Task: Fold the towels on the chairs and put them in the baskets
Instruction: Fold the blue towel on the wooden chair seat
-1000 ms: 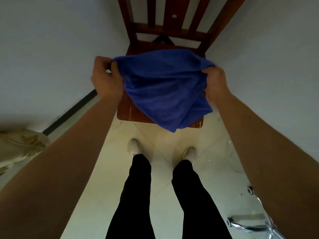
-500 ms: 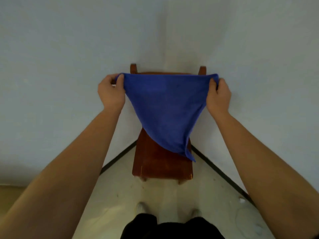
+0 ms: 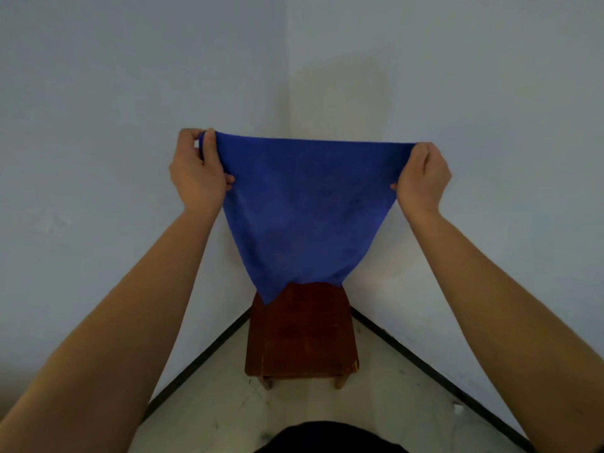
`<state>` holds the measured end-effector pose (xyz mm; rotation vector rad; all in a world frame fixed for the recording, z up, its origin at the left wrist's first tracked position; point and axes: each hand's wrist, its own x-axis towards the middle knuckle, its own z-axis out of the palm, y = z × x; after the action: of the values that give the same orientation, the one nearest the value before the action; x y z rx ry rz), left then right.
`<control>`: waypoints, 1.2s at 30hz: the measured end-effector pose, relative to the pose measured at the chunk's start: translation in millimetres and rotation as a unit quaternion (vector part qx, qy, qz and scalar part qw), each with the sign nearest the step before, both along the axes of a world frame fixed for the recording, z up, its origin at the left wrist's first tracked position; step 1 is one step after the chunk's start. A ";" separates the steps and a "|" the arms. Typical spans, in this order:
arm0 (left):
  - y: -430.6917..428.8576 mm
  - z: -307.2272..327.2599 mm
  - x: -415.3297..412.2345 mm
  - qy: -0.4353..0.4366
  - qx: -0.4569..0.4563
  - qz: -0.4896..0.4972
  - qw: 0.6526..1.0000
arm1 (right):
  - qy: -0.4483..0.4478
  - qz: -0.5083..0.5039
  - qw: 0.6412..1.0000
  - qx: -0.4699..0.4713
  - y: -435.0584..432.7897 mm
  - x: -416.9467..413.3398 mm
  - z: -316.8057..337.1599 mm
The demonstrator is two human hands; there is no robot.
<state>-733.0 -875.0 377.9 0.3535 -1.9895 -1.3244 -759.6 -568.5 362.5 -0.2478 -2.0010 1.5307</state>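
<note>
Currently, in the head view, we count one blue terry-cloth towel (image 3: 304,217), one dark red-brown wooden chair (image 3: 300,338) and two bare hands. We hold the towel in the air, stretched flat by its top edge, in front of the corner where two pale walls (image 3: 130,93) meet. The left hand (image 3: 196,174) pinches the upper left corner between thumb and forefinger, with the remaining fingers curled against the side edge. The right hand (image 3: 423,178) pinches the upper right corner with its fingers curled. The towel narrows downward, and its lower tip overlaps the rear of the chair seat and hides the backrest. We cannot tell whether cloth and chair touch. One black skirting strip (image 3: 196,358) runs along each wall above the pale floor (image 3: 376,403).
</note>
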 end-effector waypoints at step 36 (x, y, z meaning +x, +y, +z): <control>-44.5 -113.9 57.3 -0.112 -0.020 -0.029 0.993 | -0.133 -0.066 0.988 -0.037 -48.5 75.6 -84.3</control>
<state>-675.7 -919.5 264.0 0.4444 -2.2235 -1.3278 -683.9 -617.0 278.2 -0.6310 -2.0825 1.5559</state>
